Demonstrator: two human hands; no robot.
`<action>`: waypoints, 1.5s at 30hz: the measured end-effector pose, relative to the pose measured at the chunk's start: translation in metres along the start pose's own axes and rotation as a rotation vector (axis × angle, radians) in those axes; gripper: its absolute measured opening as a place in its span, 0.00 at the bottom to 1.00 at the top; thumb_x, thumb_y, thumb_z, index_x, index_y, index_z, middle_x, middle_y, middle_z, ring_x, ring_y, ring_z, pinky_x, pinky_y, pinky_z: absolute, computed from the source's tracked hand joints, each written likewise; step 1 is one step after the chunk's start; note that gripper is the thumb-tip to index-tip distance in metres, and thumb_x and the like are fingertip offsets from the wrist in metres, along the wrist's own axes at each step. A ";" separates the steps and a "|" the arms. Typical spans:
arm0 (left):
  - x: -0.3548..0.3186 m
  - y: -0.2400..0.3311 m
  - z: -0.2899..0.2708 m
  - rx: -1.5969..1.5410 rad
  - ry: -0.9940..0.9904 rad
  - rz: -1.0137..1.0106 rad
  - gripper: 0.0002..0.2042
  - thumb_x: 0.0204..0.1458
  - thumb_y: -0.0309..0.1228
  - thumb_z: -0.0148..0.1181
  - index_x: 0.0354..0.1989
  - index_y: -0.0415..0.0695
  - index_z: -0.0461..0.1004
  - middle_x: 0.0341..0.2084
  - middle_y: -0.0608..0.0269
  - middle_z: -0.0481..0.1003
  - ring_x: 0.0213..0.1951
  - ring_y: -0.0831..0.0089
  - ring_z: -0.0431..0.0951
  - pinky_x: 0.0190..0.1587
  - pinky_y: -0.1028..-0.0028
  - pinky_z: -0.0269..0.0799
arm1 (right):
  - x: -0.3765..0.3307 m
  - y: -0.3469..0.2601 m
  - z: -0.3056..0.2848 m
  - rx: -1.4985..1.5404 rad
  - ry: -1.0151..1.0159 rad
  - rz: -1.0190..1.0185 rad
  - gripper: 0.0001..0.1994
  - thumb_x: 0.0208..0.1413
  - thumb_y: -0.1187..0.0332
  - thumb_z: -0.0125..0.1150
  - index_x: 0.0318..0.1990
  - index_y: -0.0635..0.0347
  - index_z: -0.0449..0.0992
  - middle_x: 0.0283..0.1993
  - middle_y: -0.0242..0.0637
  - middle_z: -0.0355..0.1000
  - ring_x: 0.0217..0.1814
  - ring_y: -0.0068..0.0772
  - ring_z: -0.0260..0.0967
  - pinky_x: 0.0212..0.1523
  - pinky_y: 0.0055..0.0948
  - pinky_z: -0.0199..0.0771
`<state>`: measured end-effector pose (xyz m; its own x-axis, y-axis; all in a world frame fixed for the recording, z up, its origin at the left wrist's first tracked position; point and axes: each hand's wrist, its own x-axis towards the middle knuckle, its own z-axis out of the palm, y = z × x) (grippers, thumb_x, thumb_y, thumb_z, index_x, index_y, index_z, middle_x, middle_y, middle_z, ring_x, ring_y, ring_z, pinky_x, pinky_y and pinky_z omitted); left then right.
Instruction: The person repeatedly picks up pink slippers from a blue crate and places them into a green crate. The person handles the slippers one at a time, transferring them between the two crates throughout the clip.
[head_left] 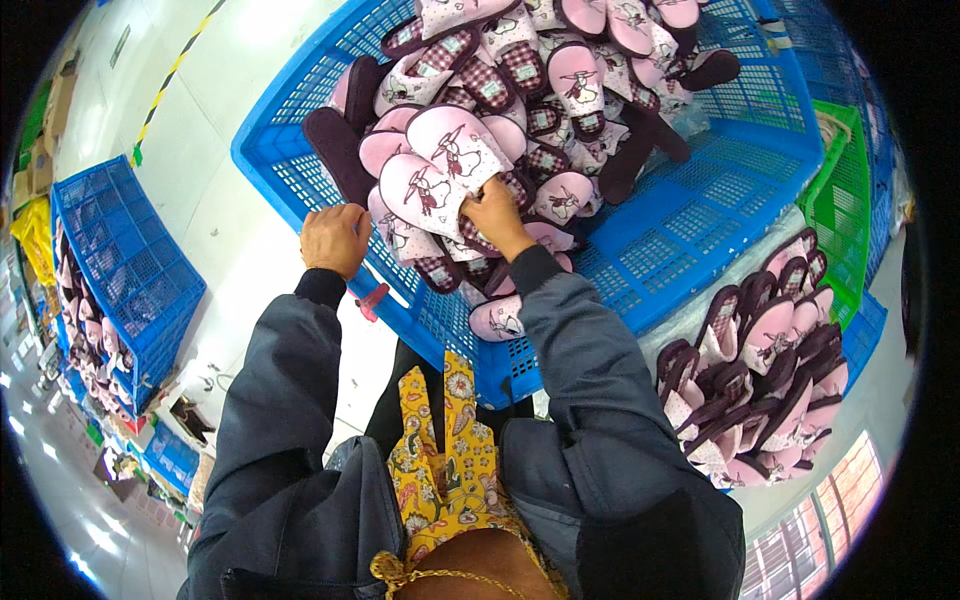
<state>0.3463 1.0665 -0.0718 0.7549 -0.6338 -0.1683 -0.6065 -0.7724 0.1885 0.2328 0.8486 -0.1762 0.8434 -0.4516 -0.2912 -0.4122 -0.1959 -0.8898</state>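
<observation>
Gripping a pair of pink slippers (pixel 445 165) with a cartoon print, the person's right hand (pixel 495 212) has its grip closed around their heel ends, holding the two pressed together above the heap. The pair sits at the near left part of the big blue crate (pixel 700 215), on top of a loose pile of matching slippers (pixel 560 90), some showing checked insoles and some dark soles. The left hand (pixel 335 238) rests curled over the crate's near left rim; whether its grip closes on the rim or merely lies on it cannot be told.

To do this step well, the person would likely do best to keep the two slippers squared sole to sole, so neither slides out, and lift them straight up clear of neighbours that overlap their edges. The left hand on the rim looks useful for steadying the crate. A separate stack of slippers (pixel 760 380) lies on a pale surface just right of the crate, and a green crate (pixel 850 200) stands beyond it. Another blue crate (pixel 120 260) sits well apart on the floor to the left.
</observation>
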 end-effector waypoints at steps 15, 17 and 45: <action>-0.016 -0.011 0.024 -0.424 -0.188 -0.012 0.13 0.48 0.36 0.58 0.39 0.42 0.75 0.37 0.51 0.77 0.41 0.54 0.76 0.45 0.60 0.68 | -0.263 -0.169 -0.137 -0.025 0.476 -0.234 0.20 0.44 0.79 0.55 0.49 0.60 0.71 0.55 0.49 0.66 0.58 0.57 0.59 0.58 0.46 0.60; -0.036 -0.016 0.038 -0.473 -0.026 -0.023 0.11 0.50 0.31 0.56 0.39 0.38 0.74 0.36 0.48 0.77 0.40 0.54 0.76 0.45 0.61 0.70 | -0.306 -0.168 -0.159 -0.009 0.436 -0.273 0.21 0.44 0.78 0.56 0.50 0.61 0.71 0.55 0.48 0.67 0.60 0.55 0.58 0.59 0.44 0.60; -0.319 0.261 0.032 -0.070 -0.651 0.419 0.08 0.50 0.37 0.55 0.27 0.48 0.77 0.26 0.60 0.77 0.30 0.59 0.78 0.37 0.63 0.72 | -0.680 0.118 -0.616 0.992 1.539 -0.397 0.15 0.57 0.76 0.53 0.52 0.65 0.68 0.48 0.33 0.71 0.45 0.23 0.67 0.46 0.23 0.68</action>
<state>-0.0606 1.0656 0.0004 0.1543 -0.7849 -0.6001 -0.7755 -0.4726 0.4187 -0.6014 0.5959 0.1333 -0.4141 -0.9101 -0.0147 0.5051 -0.2162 -0.8356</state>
